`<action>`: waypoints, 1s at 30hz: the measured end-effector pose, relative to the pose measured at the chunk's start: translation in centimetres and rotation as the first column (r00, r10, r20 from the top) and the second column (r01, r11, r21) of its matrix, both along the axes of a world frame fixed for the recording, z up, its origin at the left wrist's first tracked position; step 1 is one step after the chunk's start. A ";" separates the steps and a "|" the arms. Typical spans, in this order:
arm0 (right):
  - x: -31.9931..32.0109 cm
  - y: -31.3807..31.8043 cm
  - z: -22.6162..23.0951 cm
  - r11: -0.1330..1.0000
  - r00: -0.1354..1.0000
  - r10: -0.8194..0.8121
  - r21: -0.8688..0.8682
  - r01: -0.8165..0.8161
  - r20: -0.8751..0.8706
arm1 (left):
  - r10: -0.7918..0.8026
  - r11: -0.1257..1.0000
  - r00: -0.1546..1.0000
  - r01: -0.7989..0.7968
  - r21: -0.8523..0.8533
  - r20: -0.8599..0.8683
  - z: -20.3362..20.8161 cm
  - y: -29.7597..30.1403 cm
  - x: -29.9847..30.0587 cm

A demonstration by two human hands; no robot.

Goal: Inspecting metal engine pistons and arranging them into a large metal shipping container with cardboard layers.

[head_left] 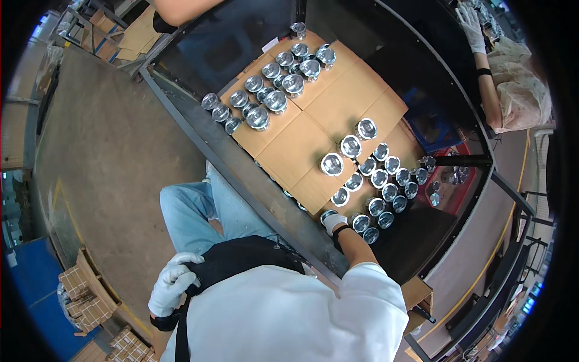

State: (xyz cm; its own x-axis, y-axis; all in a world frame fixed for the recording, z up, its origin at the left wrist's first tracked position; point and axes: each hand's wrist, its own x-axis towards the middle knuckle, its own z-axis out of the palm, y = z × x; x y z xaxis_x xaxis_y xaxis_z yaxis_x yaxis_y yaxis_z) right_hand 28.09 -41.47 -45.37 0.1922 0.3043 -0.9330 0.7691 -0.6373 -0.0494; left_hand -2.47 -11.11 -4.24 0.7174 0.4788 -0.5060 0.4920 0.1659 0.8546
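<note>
My right hand (335, 224), in a white glove, is closed on a shiny chrome cup-shaped part (328, 215) at the near edge of the table. Several similar chrome parts (379, 178) stand in rows just beyond and to the right of it. Three more chrome parts (350, 146) sit on a flat brown cardboard sheet (289, 145), and a further group (275, 101) lines its far left side. Down at my left, beside the black apron (241, 265), my left hand (174, 282) is gloved too, its fingers loosely bent and apart, with nothing visible in them.
A dark metal rim (211, 145) frames the table. A red bin (452, 181) with chrome parts and a blue stool (431, 123) stand to the right. Across, a co-worker's gloved hand (471, 27) shows, and another person's arm (187, 7) at the top. Stacked cartons (84, 295) are at lower left.
</note>
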 end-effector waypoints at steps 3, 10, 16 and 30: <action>0.3 -1.0 2.4 0.971 0.998 0.024 0.235 -0.039 0.064 | -0.058 0.998 0.997 0.059 -0.016 0.047 -0.4 0.8 -0.2; 2.6 1.8 17.3 0.717 0.963 0.012 0.669 -0.197 0.271 | -0.135 0.989 0.974 0.144 -0.039 0.182 -1.6 2.4 -1.7; 1.9 11.6 33.5 0.339 0.733 -0.106 0.718 -0.609 0.672 | -0.282 0.941 0.901 0.326 -0.086 0.330 -3.0 4.6 -1.8; -11.9 30.5 48.5 -0.553 0.787 0.198 0.730 -0.402 0.584 | 0.449 0.743 0.381 0.343 -0.575 0.808 2.6 8.9 0.7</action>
